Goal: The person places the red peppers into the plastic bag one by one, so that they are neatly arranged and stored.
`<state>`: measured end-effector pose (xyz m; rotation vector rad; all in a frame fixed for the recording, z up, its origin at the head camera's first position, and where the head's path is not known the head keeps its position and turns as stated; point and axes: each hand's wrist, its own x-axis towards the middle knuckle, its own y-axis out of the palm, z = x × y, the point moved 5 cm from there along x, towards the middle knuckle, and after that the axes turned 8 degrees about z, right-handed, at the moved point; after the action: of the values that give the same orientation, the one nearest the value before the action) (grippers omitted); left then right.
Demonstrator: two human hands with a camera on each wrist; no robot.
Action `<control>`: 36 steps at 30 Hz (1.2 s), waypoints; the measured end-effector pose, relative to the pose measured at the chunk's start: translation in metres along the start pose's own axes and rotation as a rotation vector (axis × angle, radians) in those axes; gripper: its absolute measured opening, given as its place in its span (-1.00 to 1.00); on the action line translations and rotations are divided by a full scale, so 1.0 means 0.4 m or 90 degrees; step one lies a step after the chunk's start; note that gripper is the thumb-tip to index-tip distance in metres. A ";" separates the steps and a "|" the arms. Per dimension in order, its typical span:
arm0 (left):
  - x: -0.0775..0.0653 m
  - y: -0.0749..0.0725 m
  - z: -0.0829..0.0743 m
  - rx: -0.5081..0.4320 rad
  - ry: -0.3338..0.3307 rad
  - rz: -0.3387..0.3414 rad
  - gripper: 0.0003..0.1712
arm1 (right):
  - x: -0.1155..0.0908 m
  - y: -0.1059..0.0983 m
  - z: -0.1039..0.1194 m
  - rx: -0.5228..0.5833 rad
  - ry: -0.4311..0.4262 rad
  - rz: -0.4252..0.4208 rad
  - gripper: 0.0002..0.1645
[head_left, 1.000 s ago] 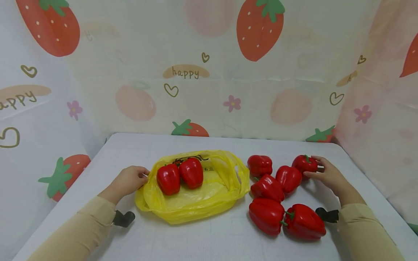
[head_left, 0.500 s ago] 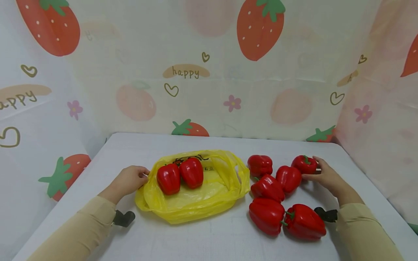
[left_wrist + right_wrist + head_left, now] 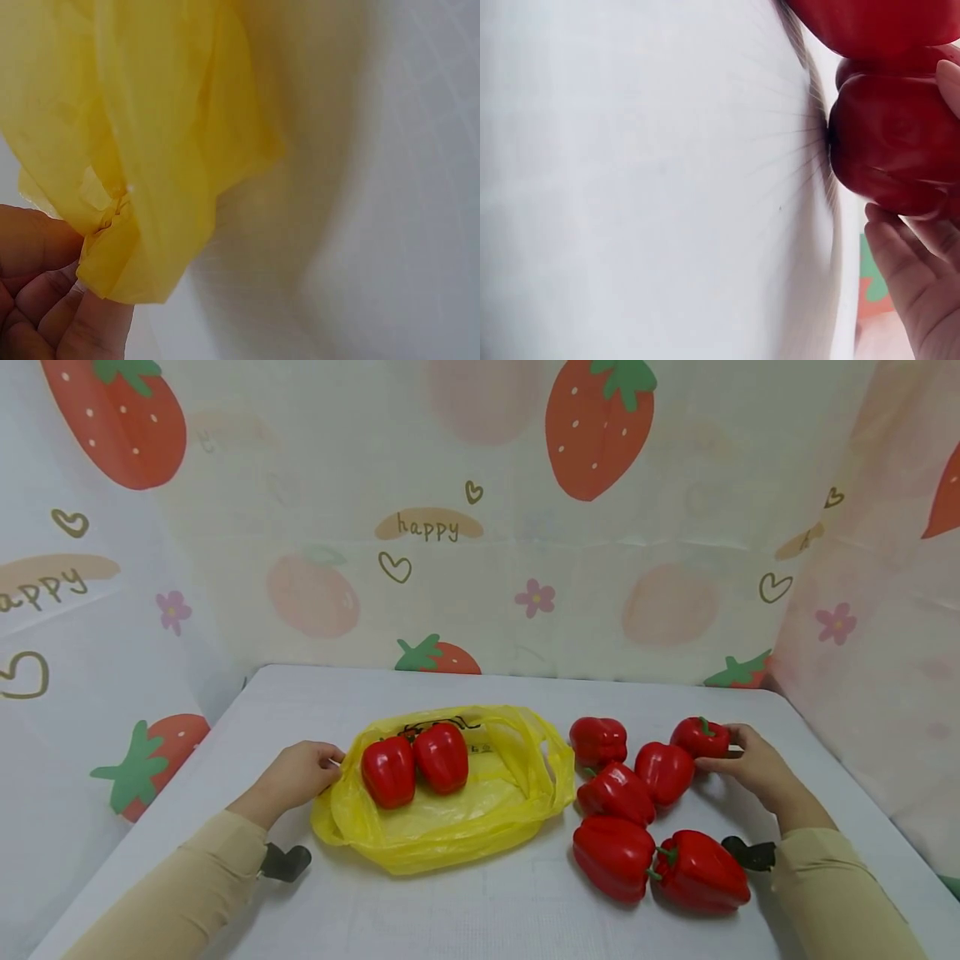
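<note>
My left hand pinches the left edge of a yellow plastic bag. In the left wrist view, crumpled yellow film sits between the thumb and fingers. Two red bell peppers lie side by side in the mouth of the bag. My right hand grips the far-right bell pepper from its right side. In the right wrist view, that bell pepper has the thumb on one side and fingertips on the other. It appears to rest on the table.
Several more red bell peppers lie clustered right of the bag on the white table. One bell pepper sits against the gripped one. Black wrist mounts hang under both sleeves. Printed curtains stand behind and at both sides.
My right hand has shifted slightly, its thumb sliding a little toward the front left around the far-right bell pepper, which has turned slightly. The left hand and the bag hold their place.
</note>
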<state>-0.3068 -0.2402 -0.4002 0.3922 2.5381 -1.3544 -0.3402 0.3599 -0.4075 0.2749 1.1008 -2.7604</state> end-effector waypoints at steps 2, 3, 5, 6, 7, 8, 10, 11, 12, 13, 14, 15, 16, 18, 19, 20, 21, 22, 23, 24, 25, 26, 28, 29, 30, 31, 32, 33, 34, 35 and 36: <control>0.000 0.000 0.000 0.001 0.000 -0.001 -0.69 | -0.002 -0.003 0.002 -0.004 0.000 -0.004 0.20; 0.000 0.001 0.001 0.001 0.000 -0.001 -0.69 | -0.004 -0.005 0.003 -0.007 0.000 -0.007 0.20; 0.001 0.001 0.002 0.000 0.000 -0.001 -0.69 | -0.009 -0.013 0.005 -0.014 -0.001 -0.015 0.20; 0.002 0.001 0.003 0.000 0.000 -0.001 -0.69 | -0.011 -0.017 0.007 -0.015 -0.003 -0.020 0.19; 0.003 0.002 0.004 0.001 0.000 -0.001 -0.69 | -0.014 -0.022 0.008 -0.015 -0.005 -0.026 0.18; 0.003 0.002 0.004 0.002 0.001 -0.002 -0.69 | -0.016 -0.027 0.009 -0.014 -0.006 -0.031 0.18; 0.005 0.002 0.005 0.004 0.002 -0.002 -0.69 | -0.020 -0.038 0.013 -0.006 -0.016 -0.040 0.15; 0.005 0.003 0.006 0.005 0.003 -0.002 -0.69 | -0.022 -0.043 0.016 0.005 -0.023 -0.043 0.13; 0.006 0.003 0.007 0.006 0.003 -0.002 -0.69 | -0.024 -0.047 0.020 0.015 -0.032 -0.047 0.10; 0.007 0.003 0.007 0.007 0.004 -0.002 -0.69 | -0.025 -0.052 0.024 0.024 -0.040 -0.049 0.08; 0.007 0.004 0.007 0.008 0.004 -0.002 -0.69 | -0.027 -0.057 0.030 0.033 -0.050 -0.051 0.06; 0.007 0.004 0.008 0.008 0.004 -0.001 -0.69 | -0.029 -0.061 0.037 0.040 -0.061 -0.053 0.03; 0.007 0.004 0.007 0.008 0.004 -0.001 -0.69 | -0.031 -0.066 0.045 0.046 -0.071 -0.055 0.00; 0.008 0.003 0.007 0.004 0.001 0.000 -0.69 | -0.033 -0.073 0.063 0.049 -0.090 -0.056 -0.05; 0.009 0.003 0.008 0.003 0.000 0.000 -0.69 | -0.033 -0.076 0.074 0.048 -0.098 -0.057 -0.07; 0.010 0.003 0.008 0.001 -0.002 0.000 -0.69 | -0.035 -0.078 0.085 0.047 -0.107 -0.057 -0.09; 0.011 0.003 0.008 0.001 -0.001 0.000 -0.69 | -0.035 -0.080 0.096 0.046 -0.114 -0.055 -0.10; 0.011 0.002 0.008 0.000 -0.002 0.000 -0.69 | -0.034 -0.081 0.107 0.043 -0.121 -0.054 -0.11; 0.012 0.002 0.009 -0.001 -0.002 0.000 -0.69 | -0.035 -0.081 0.119 0.040 -0.125 -0.052 -0.11; 0.012 0.002 0.009 0.000 -0.003 -0.002 -0.69 | -0.035 -0.081 0.131 0.039 -0.127 -0.050 -0.11; 0.012 0.002 0.009 0.000 -0.001 -0.001 -0.69 | -0.035 -0.080 0.142 0.040 -0.127 -0.046 -0.11; 0.012 0.002 0.009 0.000 -0.001 -0.001 -0.69 | -0.036 -0.078 0.154 0.043 -0.128 -0.040 -0.10; 0.012 0.001 0.009 0.000 -0.001 -0.001 -0.69 | -0.035 -0.072 0.177 0.046 -0.128 -0.033 -0.10; 0.012 0.001 0.009 0.000 -0.001 -0.001 -0.69 | -0.036 -0.069 0.189 0.047 -0.128 -0.029 -0.10; 0.012 0.001 0.009 -0.001 -0.002 -0.002 -0.70 | -0.035 -0.065 0.199 0.050 -0.129 -0.023 -0.09; 0.011 0.001 0.009 0.001 0.002 0.000 -0.70 | -0.034 -0.061 0.210 0.054 -0.130 -0.019 -0.09; 0.011 0.001 0.009 0.000 0.001 0.000 -0.70 | -0.034 -0.057 0.220 0.057 -0.132 -0.014 -0.08; 0.011 0.001 0.010 0.000 0.001 0.000 -0.70 | -0.033 -0.052 0.231 0.058 -0.134 -0.012 -0.07; 0.012 0.001 0.010 -0.001 0.000 -0.001 -0.70 | -0.033 -0.047 0.240 0.061 -0.135 -0.009 -0.05; 0.012 0.001 0.011 -0.001 0.000 0.000 -0.70 | -0.032 -0.043 0.250 0.067 -0.137 -0.007 -0.05; 0.012 0.001 0.011 -0.001 0.001 -0.001 -0.70 | -0.031 -0.038 0.259 0.073 -0.138 -0.001 -0.04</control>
<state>-0.3109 -0.2429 -0.4044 0.3916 2.5402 -1.3530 -0.3428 0.2999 -0.3206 -0.0124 0.8919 -2.7787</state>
